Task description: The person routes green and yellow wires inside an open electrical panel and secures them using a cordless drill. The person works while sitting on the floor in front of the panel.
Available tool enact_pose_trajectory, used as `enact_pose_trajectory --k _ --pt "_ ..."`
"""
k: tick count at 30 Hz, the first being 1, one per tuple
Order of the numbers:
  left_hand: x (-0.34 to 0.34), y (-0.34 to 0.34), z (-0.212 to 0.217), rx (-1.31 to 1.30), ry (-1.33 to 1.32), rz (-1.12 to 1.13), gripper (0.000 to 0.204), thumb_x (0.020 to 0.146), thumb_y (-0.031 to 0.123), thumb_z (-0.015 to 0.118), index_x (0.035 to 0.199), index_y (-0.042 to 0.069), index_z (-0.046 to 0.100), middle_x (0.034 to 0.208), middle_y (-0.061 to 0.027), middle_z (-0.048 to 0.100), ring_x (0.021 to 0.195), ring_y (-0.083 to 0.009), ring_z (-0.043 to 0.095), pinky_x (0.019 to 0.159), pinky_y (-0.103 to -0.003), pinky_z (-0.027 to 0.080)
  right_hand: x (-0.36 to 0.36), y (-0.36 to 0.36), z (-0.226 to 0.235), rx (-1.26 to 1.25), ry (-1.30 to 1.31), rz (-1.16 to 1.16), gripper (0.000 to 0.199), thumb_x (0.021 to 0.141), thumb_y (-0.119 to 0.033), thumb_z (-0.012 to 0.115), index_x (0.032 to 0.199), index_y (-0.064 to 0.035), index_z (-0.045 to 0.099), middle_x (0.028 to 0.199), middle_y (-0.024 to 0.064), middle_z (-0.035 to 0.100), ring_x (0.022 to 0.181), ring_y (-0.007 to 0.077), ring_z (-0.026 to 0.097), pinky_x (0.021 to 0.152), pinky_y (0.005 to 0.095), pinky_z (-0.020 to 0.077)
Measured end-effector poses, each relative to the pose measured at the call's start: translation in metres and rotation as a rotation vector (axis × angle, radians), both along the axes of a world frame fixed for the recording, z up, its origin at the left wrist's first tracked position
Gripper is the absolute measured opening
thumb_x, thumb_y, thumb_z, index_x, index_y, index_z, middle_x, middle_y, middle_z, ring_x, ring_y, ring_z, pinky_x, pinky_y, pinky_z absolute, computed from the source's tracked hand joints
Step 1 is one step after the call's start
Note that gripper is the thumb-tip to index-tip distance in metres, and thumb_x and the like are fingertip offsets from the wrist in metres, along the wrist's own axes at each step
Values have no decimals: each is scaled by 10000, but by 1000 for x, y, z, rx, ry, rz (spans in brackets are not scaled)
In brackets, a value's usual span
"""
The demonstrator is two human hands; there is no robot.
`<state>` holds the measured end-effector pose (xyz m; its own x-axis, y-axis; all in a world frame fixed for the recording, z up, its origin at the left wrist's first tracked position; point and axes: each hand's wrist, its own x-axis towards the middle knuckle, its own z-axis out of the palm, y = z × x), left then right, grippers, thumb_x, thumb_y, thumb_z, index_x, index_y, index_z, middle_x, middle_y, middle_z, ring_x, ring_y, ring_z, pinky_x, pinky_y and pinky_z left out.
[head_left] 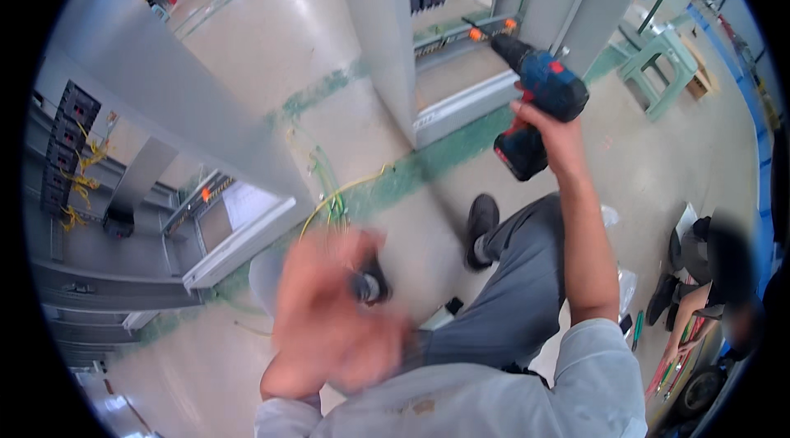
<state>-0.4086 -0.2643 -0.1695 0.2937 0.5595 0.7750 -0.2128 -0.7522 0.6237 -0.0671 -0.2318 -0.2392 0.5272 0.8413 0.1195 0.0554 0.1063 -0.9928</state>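
Note:
My right hand (562, 135) is wrapped round the grip of a blue and black cordless drill (550, 83). The drill is held up before the open frame of a grey metal cabinet (383, 35), its chuck pointing up and left toward orange-and-black fittings (477, 33) on a rail. Whether the bit touches anything I cannot tell. My left hand (329, 310) hovers over my left leg, heavily smeared by motion, so its fingers and anything in them are unclear. Just beyond it, green and yellow wires (336, 201) trail over the floor.
Another grey cabinet (173, 68) stands at left, with black circuit breakers (67, 146) and yellow wires. Far right are a pale green stool (658, 68) and a cardboard box (699, 80). Another person (695, 257) is low at right, a hand (676, 347) near red strips. A green-handled tool (638, 329) lies nearby.

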Motion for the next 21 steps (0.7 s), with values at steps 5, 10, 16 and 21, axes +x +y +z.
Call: enact_pose_trajectory --k 5,10,16,21 --pt "-1 50 -119 -1052 -18 -59 190 916 128 663 1059 3 677 1398 -180 562 1273 -267 540 1044 -425 473 -50 -27 6 -13 -49 32 392 814 -62 777 1187 -6 670 950 44 678 771 137 654 733 313 532" --pt "-21 63 -234 -1210 264 -26 340 901 204 715 1162 -11 675 1288 -171 636 1168 -231 599 996 -368 474 -75 -66 0 -39 -92 -11 407 805 -78 792 1188 -12 671 947 41 671 775 143 654 732 315 537" --pt "-60 61 -265 -1042 710 13 507 871 287 762 1257 -21 648 1163 -181 678 1079 -236 636 940 -351 488 -102 -96 -9 -69 -69 -94 425 801 -93 805 1196 -18 665 981 41 666 783 147 654 722 309 542" --pt "-92 62 -156 -611 609 -25 419 903 218 744 1252 2 656 1150 -156 690 1084 -203 637 949 -343 502 -124 -116 -22 -88 -70 -151 412 803 -88 803 1187 -29 666 986 37 667 766 146 656 704 307 547"
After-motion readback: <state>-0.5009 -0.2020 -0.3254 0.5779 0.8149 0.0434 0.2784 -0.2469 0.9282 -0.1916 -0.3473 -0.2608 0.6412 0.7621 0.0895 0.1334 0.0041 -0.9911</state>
